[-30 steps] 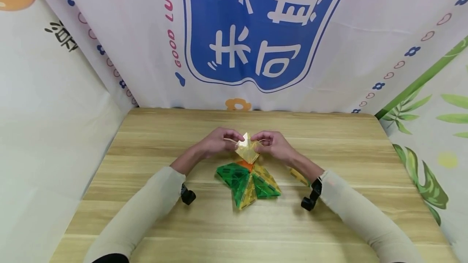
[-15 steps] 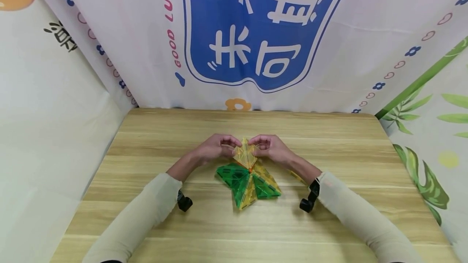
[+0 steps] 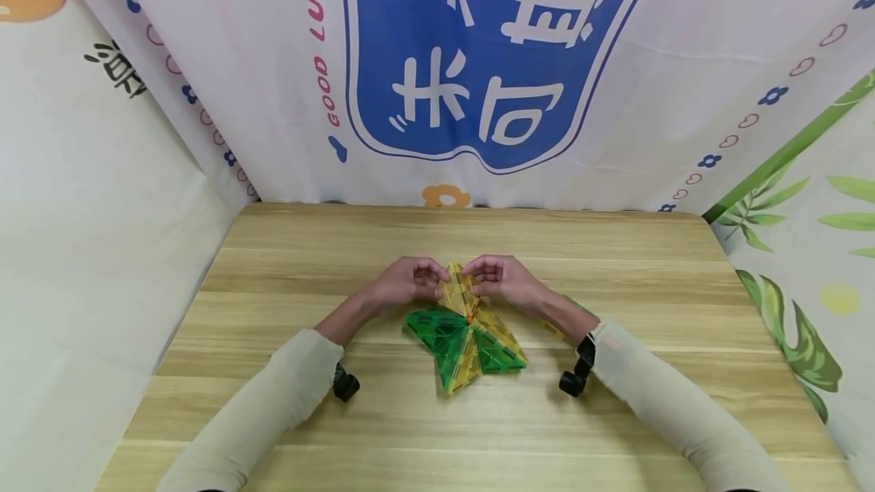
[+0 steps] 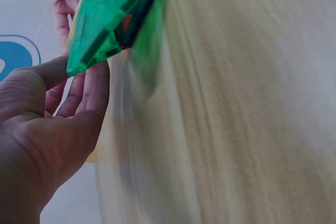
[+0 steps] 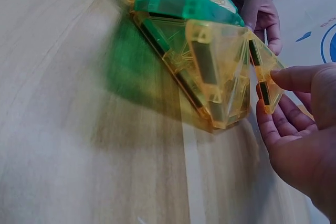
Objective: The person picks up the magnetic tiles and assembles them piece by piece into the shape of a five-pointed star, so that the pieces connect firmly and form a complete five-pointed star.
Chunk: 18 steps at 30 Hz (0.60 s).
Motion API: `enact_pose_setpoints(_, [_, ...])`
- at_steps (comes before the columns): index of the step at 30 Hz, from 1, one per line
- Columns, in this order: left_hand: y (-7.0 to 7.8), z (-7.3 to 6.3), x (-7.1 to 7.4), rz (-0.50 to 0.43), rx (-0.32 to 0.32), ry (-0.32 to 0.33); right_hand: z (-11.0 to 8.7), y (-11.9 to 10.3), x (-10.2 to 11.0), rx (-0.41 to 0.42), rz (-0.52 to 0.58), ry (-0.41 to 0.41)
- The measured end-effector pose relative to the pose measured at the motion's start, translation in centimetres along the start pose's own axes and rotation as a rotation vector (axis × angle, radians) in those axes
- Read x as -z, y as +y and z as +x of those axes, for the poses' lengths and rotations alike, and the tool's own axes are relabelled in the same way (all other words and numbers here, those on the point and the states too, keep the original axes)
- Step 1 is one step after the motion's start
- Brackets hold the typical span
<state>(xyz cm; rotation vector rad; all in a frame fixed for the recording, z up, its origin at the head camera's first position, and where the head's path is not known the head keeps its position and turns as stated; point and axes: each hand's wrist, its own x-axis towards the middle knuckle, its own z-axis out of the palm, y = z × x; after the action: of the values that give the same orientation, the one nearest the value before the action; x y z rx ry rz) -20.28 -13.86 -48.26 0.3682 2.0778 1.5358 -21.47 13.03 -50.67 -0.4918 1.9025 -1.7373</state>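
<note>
A star-like build of translucent magnetic tiles (image 3: 447,351) stands on the wooden table, made of green and yellow triangles. At its far side are yellow magnetic tiles (image 3: 456,292), held by both hands with their tips pointing away from the build's centre. My left hand (image 3: 408,281) pinches the left edge; in the left wrist view, a green tile (image 4: 107,17) partly covers its fingertips. Opposite it, my right hand (image 3: 509,281) grips the right edge, and in the right wrist view its thumb and fingers pinch a yellow triangle (image 5: 266,85). A narrow gap shows between that triangle and the neighbouring yellow tiles (image 5: 220,72).
Yellow and green tiles (image 3: 554,330) lie partly hidden under the right forearm. The wooden table (image 3: 383,431) meets a printed cloth backdrop (image 3: 287,173) at its far edge. Cloth walls (image 3: 102,249) rise on both sides.
Both hands have lowered the yellow tiles slightly toward the table and the build. The orange tile visible beneath them before is now almost entirely covered.
</note>
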Motion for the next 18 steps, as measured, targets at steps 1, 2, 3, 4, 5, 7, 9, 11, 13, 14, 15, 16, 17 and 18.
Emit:
enact_pose_setpoints(1, [-0.1,0.0,-0.1,0.021,-0.002,0.000,0.0,0.1,0.0,0.001,-0.015,-0.005])
enact_pose_setpoints(2, [-0.2,0.1,-0.2,0.041,-0.003,0.000,0.0,0.1,0.0,0.002,-0.034,-0.010])
enact_pose_setpoints(3, [-0.3,0.1,-0.3,0.064,-0.007,-0.001,0.0,0.1,-0.1,0.007,-0.052,-0.015])
enact_pose_setpoints(4, [-0.4,0.2,-0.4,0.086,-0.011,-0.003,0.0,0.1,-0.1,0.015,-0.071,-0.021])
enact_pose_setpoints(5, [-0.5,0.2,-0.5,0.103,-0.015,-0.004,0.0,0.2,-0.1,0.025,-0.090,-0.024])
enact_pose_setpoints(7, [-0.6,0.2,-0.6,0.128,-0.030,-0.014,-0.1,0.3,-0.2,0.048,-0.128,-0.026])
enact_pose_setpoints(9, [-0.5,0.1,-0.5,0.147,-0.050,-0.018,-0.4,0.1,-0.3,0.064,-0.164,-0.012])
enact_pose_setpoints(11, [-0.3,0.0,-0.2,0.176,-0.084,-0.017,-0.8,-0.4,-0.4,0.081,-0.221,0.016])
enact_pose_setpoints(13, [0.1,-0.1,0.1,0.214,-0.129,-0.003,-1.6,-1.1,-0.6,0.098,-0.294,0.051])
enact_pose_setpoints(14, [0.4,-0.1,0.2,0.228,-0.149,0.008,-2.1,-1.4,-0.6,0.106,-0.323,0.064])
enact_pose_setpoints(15, [0.6,-0.1,0.4,0.246,-0.171,0.022,-2.6,-1.8,-0.7,0.115,-0.356,0.071])
enact_pose_setpoints(16, [0.9,0.0,0.5,0.257,-0.189,0.032,-3.2,-2.1,-0.8,0.129,-0.385,0.073])
enact_pose_setpoints(17, [1.2,0.1,0.5,0.268,-0.200,0.041,-3.8,-2.3,-0.9,0.137,-0.417,0.072])
enact_pose_setpoints(18, [1.6,0.2,0.6,0.278,-0.214,0.045,-4.5,-2.4,-1.0,0.148,-0.448,0.064])
